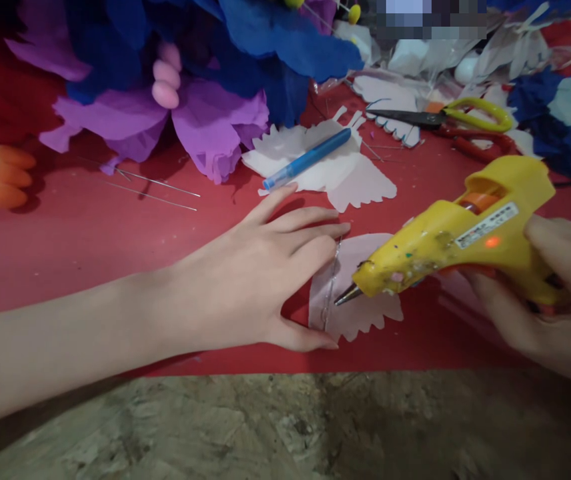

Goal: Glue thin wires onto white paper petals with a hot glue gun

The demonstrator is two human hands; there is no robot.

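Note:
My left hand lies flat with its fingers stretched out, pinning the left edge of a pale pink paper petal on the red cloth. A thin wire runs down the petal beside my fingertips. My right hand is wrapped round the handle of a yellow glue gun. The gun's metal tip touches the petal next to the wire, and its orange light is lit.
A blue pen rests on white cut petals. Yellow-handled scissors lie behind. Purple and blue paper flowers fill the back left, orange foam pieces the far left, thin wires between. Bare floor shows in front.

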